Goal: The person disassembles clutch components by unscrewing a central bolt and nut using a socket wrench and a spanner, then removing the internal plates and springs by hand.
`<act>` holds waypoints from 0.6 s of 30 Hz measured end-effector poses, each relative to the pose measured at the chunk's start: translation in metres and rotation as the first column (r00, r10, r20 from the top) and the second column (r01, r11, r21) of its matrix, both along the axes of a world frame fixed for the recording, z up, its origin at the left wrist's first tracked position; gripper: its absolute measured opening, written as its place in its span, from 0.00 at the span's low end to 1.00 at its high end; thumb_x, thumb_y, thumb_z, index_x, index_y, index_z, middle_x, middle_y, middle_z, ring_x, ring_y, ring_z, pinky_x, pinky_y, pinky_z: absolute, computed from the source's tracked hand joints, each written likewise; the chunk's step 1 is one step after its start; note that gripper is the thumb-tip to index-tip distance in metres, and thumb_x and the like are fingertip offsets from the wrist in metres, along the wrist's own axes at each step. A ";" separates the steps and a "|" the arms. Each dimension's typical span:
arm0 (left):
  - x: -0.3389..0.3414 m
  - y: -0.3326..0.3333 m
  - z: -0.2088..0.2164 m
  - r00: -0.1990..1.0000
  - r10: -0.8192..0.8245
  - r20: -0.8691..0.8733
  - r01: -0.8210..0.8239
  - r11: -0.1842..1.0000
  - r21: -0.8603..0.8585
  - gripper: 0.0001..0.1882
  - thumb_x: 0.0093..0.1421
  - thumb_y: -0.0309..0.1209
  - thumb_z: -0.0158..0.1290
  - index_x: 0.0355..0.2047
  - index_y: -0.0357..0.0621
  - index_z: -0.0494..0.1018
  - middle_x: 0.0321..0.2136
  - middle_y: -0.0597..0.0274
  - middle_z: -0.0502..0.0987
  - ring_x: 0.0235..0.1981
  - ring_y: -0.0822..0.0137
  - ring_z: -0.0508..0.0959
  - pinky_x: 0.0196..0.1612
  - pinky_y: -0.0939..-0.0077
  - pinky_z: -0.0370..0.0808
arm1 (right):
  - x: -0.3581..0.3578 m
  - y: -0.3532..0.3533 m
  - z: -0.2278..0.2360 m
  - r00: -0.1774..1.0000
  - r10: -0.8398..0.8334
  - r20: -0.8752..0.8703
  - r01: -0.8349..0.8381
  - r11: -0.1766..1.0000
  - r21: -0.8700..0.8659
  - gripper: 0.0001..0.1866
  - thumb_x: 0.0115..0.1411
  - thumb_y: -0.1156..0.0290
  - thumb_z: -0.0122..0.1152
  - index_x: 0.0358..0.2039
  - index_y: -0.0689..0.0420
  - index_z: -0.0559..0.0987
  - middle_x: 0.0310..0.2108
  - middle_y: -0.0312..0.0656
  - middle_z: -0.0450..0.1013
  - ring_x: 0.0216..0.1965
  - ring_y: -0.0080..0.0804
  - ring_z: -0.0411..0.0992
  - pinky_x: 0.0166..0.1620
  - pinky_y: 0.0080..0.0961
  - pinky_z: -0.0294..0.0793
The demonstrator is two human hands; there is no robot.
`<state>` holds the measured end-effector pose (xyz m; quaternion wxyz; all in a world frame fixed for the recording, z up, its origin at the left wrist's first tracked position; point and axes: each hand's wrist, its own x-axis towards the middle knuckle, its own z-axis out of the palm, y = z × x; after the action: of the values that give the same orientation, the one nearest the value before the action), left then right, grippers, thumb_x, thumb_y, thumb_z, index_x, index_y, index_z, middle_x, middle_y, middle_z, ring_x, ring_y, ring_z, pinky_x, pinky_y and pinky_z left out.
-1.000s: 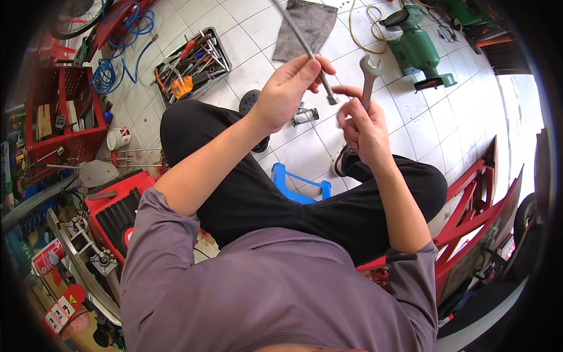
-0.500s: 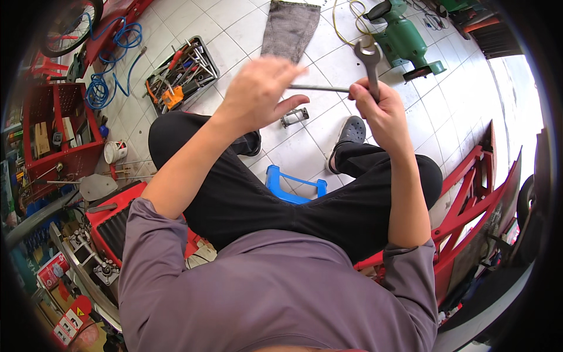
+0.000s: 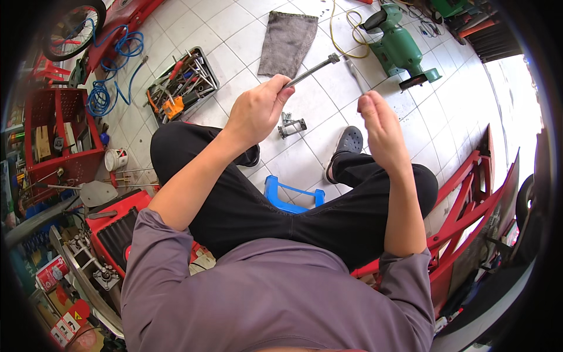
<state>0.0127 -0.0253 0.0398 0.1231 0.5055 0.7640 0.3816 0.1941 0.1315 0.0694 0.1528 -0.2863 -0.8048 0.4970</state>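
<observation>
My left hand (image 3: 255, 111) is closed around a long metal rod (image 3: 311, 72), which points up and right and has a nut or bolt head at its far tip. To the right, my right hand (image 3: 384, 130) grips a wrench (image 3: 354, 73), now seen nearly edge-on. The wrench's head comes close to the rod's tip, and a small gap seems to lie between them. Below the rod, a small metal cylindrical part (image 3: 292, 127) lies on the tiled floor between my feet, with smaller metal bits beside it.
A tray of hand tools (image 3: 206, 61) lies front left, near a coiled blue hose (image 3: 101, 97). Ahead is a grey cloth (image 3: 287, 44); a green bench grinder (image 3: 404, 50) stands far right. A blue plastic stool (image 3: 284, 205) sits between my legs. Red metal frames (image 3: 463, 202) flank my right.
My left hand, open and blurred before, has closed on the rod, whose nutted end now points up and right. My right hand has lowered slightly and turned the wrench edge-on, away from the rod.
</observation>
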 end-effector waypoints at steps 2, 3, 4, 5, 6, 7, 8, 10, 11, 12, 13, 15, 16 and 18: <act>0.001 -0.001 0.003 1.000 0.018 -0.013 -0.018 1.000 -0.008 0.10 0.66 0.34 0.42 0.35 0.39 0.67 0.18 0.51 0.70 0.20 0.52 0.72 0.25 0.65 0.66 | -0.002 -0.005 0.000 0.998 0.022 0.053 -0.017 0.996 -0.088 0.17 0.67 0.60 0.42 0.31 0.63 0.67 0.19 0.47 0.61 0.23 0.33 0.57 0.31 0.29 0.63; 0.002 -0.002 0.004 0.999 0.025 -0.019 -0.026 1.000 -0.012 0.10 0.66 0.34 0.42 0.35 0.39 0.67 0.18 0.52 0.70 0.20 0.52 0.72 0.24 0.65 0.65 | -0.003 -0.007 -0.001 0.996 0.031 0.078 -0.020 0.991 -0.136 0.18 0.67 0.60 0.42 0.31 0.63 0.66 0.19 0.46 0.61 0.23 0.33 0.57 0.31 0.29 0.63; 0.002 -0.001 0.004 0.999 0.033 -0.040 -0.033 0.999 0.007 0.10 0.66 0.34 0.42 0.35 0.40 0.67 0.17 0.52 0.69 0.20 0.52 0.71 0.24 0.64 0.65 | -0.003 -0.009 -0.002 0.994 0.041 0.102 -0.021 0.983 -0.184 0.18 0.67 0.60 0.42 0.31 0.64 0.66 0.19 0.46 0.61 0.23 0.33 0.57 0.31 0.29 0.63; 0.002 -0.002 0.002 0.997 0.042 -0.060 -0.040 0.999 0.027 0.10 0.66 0.34 0.42 0.35 0.40 0.66 0.17 0.52 0.69 0.19 0.52 0.71 0.24 0.64 0.65 | -0.004 -0.012 -0.001 0.995 0.037 0.095 -0.017 0.980 -0.200 0.19 0.68 0.59 0.41 0.29 0.63 0.66 0.19 0.43 0.61 0.23 0.30 0.57 0.30 0.28 0.62; 0.002 -0.002 0.002 0.995 0.051 -0.080 -0.047 0.998 0.047 0.10 0.66 0.34 0.42 0.34 0.40 0.66 0.16 0.52 0.68 0.19 0.51 0.70 0.23 0.63 0.64 | -0.004 -0.011 -0.001 0.995 0.049 0.082 -0.029 0.972 -0.232 0.19 0.68 0.59 0.40 0.29 0.63 0.66 0.19 0.42 0.60 0.23 0.28 0.57 0.30 0.27 0.62; 0.002 -0.001 0.002 0.994 0.049 -0.096 -0.044 0.998 0.053 0.10 0.66 0.34 0.42 0.34 0.40 0.66 0.17 0.52 0.68 0.19 0.51 0.70 0.23 0.63 0.64 | -0.005 -0.011 -0.002 0.996 0.060 0.068 -0.040 0.964 -0.263 0.20 0.68 0.58 0.40 0.28 0.63 0.66 0.19 0.40 0.60 0.23 0.27 0.57 0.30 0.26 0.62; 0.002 -0.001 0.002 0.993 0.045 -0.111 -0.039 0.998 0.058 0.09 0.65 0.34 0.43 0.34 0.40 0.66 0.17 0.52 0.69 0.19 0.51 0.70 0.23 0.63 0.64 | -0.004 -0.011 -0.003 0.996 0.070 0.056 -0.051 0.954 -0.294 0.20 0.68 0.58 0.40 0.28 0.63 0.66 0.19 0.39 0.60 0.23 0.25 0.56 0.29 0.25 0.61; 0.002 0.000 0.002 0.990 0.034 -0.137 -0.023 0.997 0.079 0.09 0.65 0.33 0.44 0.34 0.40 0.67 0.17 0.52 0.69 0.19 0.50 0.71 0.23 0.63 0.64 | -0.004 -0.013 -0.004 0.997 0.071 -0.033 -0.078 0.925 -0.371 0.18 0.69 0.58 0.39 0.26 0.58 0.64 0.20 0.30 0.53 0.21 0.17 0.49 0.24 0.17 0.51; 0.003 0.000 0.003 0.989 0.027 -0.148 -0.013 0.996 0.094 0.08 0.65 0.32 0.44 0.34 0.40 0.67 0.18 0.52 0.70 0.19 0.50 0.71 0.22 0.63 0.64 | -0.005 -0.014 -0.005 0.995 0.069 -0.077 -0.094 0.908 -0.408 0.17 0.69 0.59 0.39 0.26 0.55 0.63 0.20 0.25 0.50 0.20 0.12 0.45 0.21 0.13 0.46; 0.003 0.000 0.003 0.987 0.020 -0.160 -0.003 0.994 0.108 0.08 0.64 0.32 0.45 0.34 0.40 0.67 0.18 0.52 0.70 0.19 0.50 0.71 0.22 0.63 0.64 | -0.004 -0.014 -0.003 0.997 0.069 -0.044 -0.080 0.917 -0.390 0.18 0.69 0.58 0.39 0.26 0.58 0.64 0.20 0.29 0.53 0.21 0.16 0.49 0.24 0.17 0.51; 0.004 0.001 0.002 0.987 0.025 -0.160 -0.006 0.993 0.116 0.07 0.64 0.31 0.45 0.34 0.40 0.67 0.18 0.52 0.70 0.19 0.49 0.71 0.22 0.63 0.64 | -0.004 -0.013 -0.001 0.998 0.068 -0.010 -0.067 0.926 -0.372 0.19 0.68 0.58 0.40 0.26 0.60 0.65 0.19 0.33 0.56 0.23 0.19 0.52 0.26 0.20 0.56; 0.005 0.001 0.002 0.986 0.037 -0.163 -0.015 0.991 0.132 0.06 0.63 0.30 0.46 0.34 0.40 0.67 0.18 0.51 0.71 0.19 0.49 0.72 0.21 0.62 0.64 | -0.004 -0.012 0.001 0.997 0.064 0.034 -0.048 0.935 -0.352 0.20 0.68 0.58 0.40 0.27 0.62 0.66 0.19 0.36 0.59 0.24 0.23 0.56 0.29 0.24 0.60; 0.006 0.001 0.003 0.983 0.044 -0.177 -0.023 0.993 0.118 0.06 0.63 0.31 0.46 0.34 0.40 0.67 0.18 0.52 0.71 0.19 0.49 0.72 0.21 0.62 0.65 | -0.004 -0.012 0.001 0.997 0.061 0.045 -0.041 0.936 -0.351 0.20 0.68 0.58 0.40 0.27 0.62 0.66 0.19 0.37 0.59 0.24 0.23 0.56 0.29 0.24 0.61; 0.007 0.002 0.006 0.977 0.056 -0.206 -0.038 0.995 0.091 0.07 0.63 0.31 0.46 0.34 0.40 0.67 0.18 0.52 0.71 0.19 0.49 0.72 0.21 0.62 0.65 | -0.004 -0.013 0.001 0.997 0.048 0.057 -0.026 0.941 -0.336 0.20 0.68 0.58 0.39 0.27 0.62 0.66 0.19 0.37 0.59 0.24 0.24 0.56 0.29 0.24 0.61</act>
<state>0.0197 -0.0237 0.0459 0.0113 0.5293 0.7672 0.3622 0.1900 0.1188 0.0703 0.0665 -0.3085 -0.7183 0.6200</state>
